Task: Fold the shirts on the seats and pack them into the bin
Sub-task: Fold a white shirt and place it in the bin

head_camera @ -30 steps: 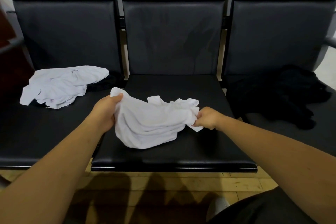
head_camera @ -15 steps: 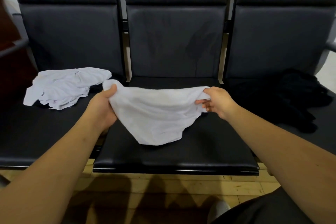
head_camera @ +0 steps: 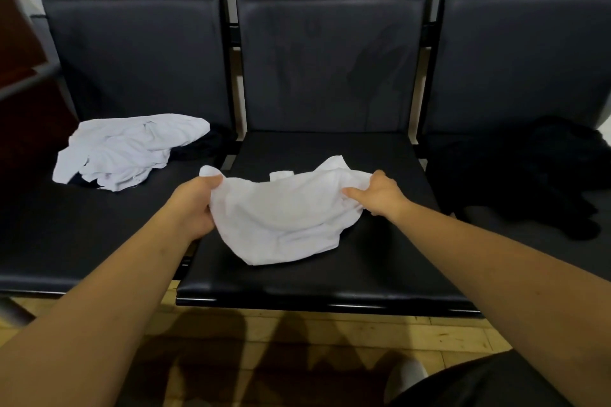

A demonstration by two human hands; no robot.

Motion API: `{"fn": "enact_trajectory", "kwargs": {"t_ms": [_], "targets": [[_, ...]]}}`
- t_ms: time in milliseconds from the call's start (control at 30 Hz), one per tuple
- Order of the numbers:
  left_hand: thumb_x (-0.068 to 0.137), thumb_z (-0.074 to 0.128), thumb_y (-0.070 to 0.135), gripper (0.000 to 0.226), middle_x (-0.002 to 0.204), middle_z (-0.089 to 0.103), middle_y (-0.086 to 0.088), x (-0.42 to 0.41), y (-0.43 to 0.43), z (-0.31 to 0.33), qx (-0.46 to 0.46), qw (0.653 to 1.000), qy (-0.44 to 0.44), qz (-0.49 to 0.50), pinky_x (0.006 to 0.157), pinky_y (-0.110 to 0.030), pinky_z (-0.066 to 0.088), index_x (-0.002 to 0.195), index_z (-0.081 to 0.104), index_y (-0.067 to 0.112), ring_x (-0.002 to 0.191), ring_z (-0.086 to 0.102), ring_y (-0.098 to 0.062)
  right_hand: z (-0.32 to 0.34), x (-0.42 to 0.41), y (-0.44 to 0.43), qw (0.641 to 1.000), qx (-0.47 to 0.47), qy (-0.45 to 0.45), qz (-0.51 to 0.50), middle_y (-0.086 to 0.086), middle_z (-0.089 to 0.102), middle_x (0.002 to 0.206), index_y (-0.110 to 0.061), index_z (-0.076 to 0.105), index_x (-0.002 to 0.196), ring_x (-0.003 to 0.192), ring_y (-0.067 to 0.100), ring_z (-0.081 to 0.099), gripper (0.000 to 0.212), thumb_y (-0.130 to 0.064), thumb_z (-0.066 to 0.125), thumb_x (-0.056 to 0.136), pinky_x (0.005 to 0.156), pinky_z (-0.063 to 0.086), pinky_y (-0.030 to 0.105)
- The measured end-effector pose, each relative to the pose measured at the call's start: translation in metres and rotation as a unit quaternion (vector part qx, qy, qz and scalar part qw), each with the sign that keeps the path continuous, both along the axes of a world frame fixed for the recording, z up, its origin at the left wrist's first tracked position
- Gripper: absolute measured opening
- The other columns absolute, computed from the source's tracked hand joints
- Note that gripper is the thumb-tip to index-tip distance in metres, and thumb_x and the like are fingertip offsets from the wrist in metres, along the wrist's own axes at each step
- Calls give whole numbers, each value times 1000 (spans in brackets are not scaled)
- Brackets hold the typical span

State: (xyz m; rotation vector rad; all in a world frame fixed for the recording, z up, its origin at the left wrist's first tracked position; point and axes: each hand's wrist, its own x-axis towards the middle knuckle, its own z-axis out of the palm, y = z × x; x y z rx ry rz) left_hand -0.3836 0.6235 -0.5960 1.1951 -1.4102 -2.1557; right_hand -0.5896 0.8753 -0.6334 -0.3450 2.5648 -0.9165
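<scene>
Step in hand: judging by the slack, still-crumpled cloth, the shirt is being opened out and oriented before folding; no fold is made yet.
Task's thing: a white shirt sits at the centre of the frame, stretched between the two hands above the middle seat. Its lower part sags onto or just above the cushion; I cannot tell which.
Left hand: the left hand, left of centre, has its fingers curled round a bunched edge of the shirt, with a tuft of cloth poking out above the thumb.
Right hand: the right hand, right of centre, pinches the opposite edge, its thumb lying over the cloth.
Hands together or apart: apart, with the whole shirt spanning the gap between them.
Next move calls for: probably laying the shirt flat on the middle seat and smoothing the wrinkles. It should be squared up so the sleeves and sides can be folded in evenly.
Other shirts: a crumpled white pile lies on the seat at the left of the frame, well apart from the hands, and a dark heap lies on the seat at the right. Both look unfolded.
Bin: not in view.
Progress: early, in my judgement, since nothing folded shows.
</scene>
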Motion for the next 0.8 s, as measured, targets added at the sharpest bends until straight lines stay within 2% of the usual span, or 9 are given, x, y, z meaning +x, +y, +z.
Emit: {"fn": "enact_trajectory", "kwargs": {"t_ms": [33, 100, 200, 233, 367, 500, 600, 733, 800], "targets": [[101, 55, 18, 38, 129, 67, -17, 0, 0, -1, 7, 1000, -10, -15, 84, -44, 55, 136, 57, 4, 113, 67, -32, -3, 1, -4, 999, -5, -5, -35, 14, 46, 134, -12, 41, 140, 95, 28, 64, 76, -53, 73, 84, 60, 49, 29], [99, 58, 18, 36, 124, 70, -16, -1, 3, 0, 18, 999, -22, -39, 77, -43, 55, 132, 60, 4, 110, 69, -31, -9, 3, -8, 998, -6, -13, -69, 15, 51, 134, -7, 39, 143, 96, 29, 64, 69, -41, 69, 91, 70, 55, 35], [98, 61, 20, 33, 121, 71, -14, -2, 8, 4, 16, 999, -17, -49, 77, -43, 55, 128, 63, 6, 108, 69, -30, -12, -2, -6, 999, -3, 11, -53, 12, 63, 98, -8, 60, 103, 76, 23, 59, 16, -22, 61, 95, 69, 51, 34], [97, 62, 21, 33, 121, 71, -13, -3, 9, 6, 17, 999, -6, -51, 78, -43, 55, 128, 62, 7, 108, 69, -29, -12, -5, -5, 998, -25, 20, -47, 10, 63, 91, -9, 60, 91, 75, 22, 59, 11, -20, 61, 94, 69, 50, 35], [98, 61, 22, 37, 125, 70, -12, -1, 8, 15, 31, 995, 90, -19, 84, -41, 55, 132, 59, 8, 111, 69, -26, 6, -11, 1, 967, -242, 29, -72, 6, 65, 92, -10, 63, 87, 88, 21, 61, 10, -17, 67, 93, 81, 53, 37], [100, 59, 28, 41, 126, 70, -10, 0, 15, 38, 15, 981, 191, -34, 99, -43, 51, 136, 58, 8, 116, 68, -27, 36, -8, 13, 875, -449, -170, -57, 12, 66, 109, -14, 56, 96, 103, 29, 66, 6, -15, 59, 100, 95, 54, 47], [99, 58, 30, 40, 124, 72, -9, 0, 26, 61, 7, 973, 227, -43, 95, -42, 54, 133, 60, 9, 114, 69, -26, 52, -2, 22, 832, -506, -222, -42, 12, 65, 117, -16, 54, 98, 115, 33, 64, 7, -19, 52, 104, 102, 50, 53], [95, 60, 27, 42, 126, 70, -10, 9, 32, 92, 27, 963, 267, -34, 94, -42, 53, 133, 60, 9, 115, 69, -27, 76, 0, 35, 825, -529, -191, -53, 8, 69, 106, -14, 57, 96, 109, 29, 64, 11, -21, 51, 104, 100, 50, 47], [98, 57, 25, 37, 125, 71, -11, 13, 30, 109, 27, 953, 302, -25, 96, -43, 53, 131, 61, 7, 115, 69, -28, 87, 0, 43, 822, -525, -215, -50, 13, 72, 117, -10, 64, 106, 113, 30, 66, 18, -24, 53, 103, 98, 52, 45]]}}
